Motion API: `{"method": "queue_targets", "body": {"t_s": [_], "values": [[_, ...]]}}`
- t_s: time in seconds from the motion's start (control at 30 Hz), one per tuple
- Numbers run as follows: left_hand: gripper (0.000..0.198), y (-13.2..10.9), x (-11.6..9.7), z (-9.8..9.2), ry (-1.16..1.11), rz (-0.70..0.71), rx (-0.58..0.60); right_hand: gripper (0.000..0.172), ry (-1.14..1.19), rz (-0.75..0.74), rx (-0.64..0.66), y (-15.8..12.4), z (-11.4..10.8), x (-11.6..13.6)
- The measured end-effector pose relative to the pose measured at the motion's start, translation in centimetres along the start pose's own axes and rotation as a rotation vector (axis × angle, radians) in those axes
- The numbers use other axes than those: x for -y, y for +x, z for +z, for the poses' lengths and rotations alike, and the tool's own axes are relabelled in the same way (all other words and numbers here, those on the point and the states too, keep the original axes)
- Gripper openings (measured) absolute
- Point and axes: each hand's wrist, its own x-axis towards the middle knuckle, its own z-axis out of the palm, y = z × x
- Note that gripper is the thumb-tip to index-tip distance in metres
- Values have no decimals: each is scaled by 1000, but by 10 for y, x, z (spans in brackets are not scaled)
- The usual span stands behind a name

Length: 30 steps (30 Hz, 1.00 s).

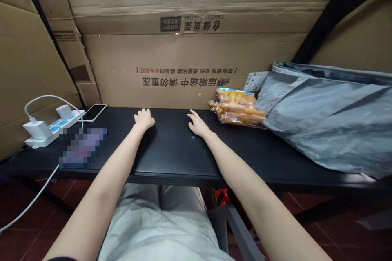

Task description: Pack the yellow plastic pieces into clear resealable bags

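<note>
On the counter, handling seems not yet begun: the left hand has its fingers curled with nothing visible in them, the right hand has its own loosely spread and empty, and the packets lie wrapped and untouched at its two o'clock.

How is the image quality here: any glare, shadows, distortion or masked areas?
Head view: small glints on the plastic-wrapped packs; head view: soft shadow on the black table beside the left hand; head view: apparent wide-angle stretch, forearms broadening toward the bottom; head view: mosaic blocks obscuring a bluish item.
</note>
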Motion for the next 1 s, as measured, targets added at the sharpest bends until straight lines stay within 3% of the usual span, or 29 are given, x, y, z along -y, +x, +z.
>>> {"method": "queue_targets", "body": {"t_s": [0.13, 0.23, 0.4, 0.53, 0.83, 1.0], "values": [[44, -7, 15, -18, 69, -46, -56, 46, -7, 22, 2, 0, 2, 0], [55, -21, 37, -26, 103, -157, -88, 44, -28, 46, 8, 0, 1, 2], [64, -44, 72, -33, 117, -296, -26, 44, -46, 76, 26, 0, 0, 4], [68, -49, 88, -33, 78, -360, 10, 44, -34, 79, 21, 1, 1, 2], [70, -40, 97, -26, 38, -397, 79, 43, -32, 82, 21, 1, 3, -2], [63, -20, 83, -32, 122, -274, 23, 42, -48, 73, 23, 2, 4, -3]]}}
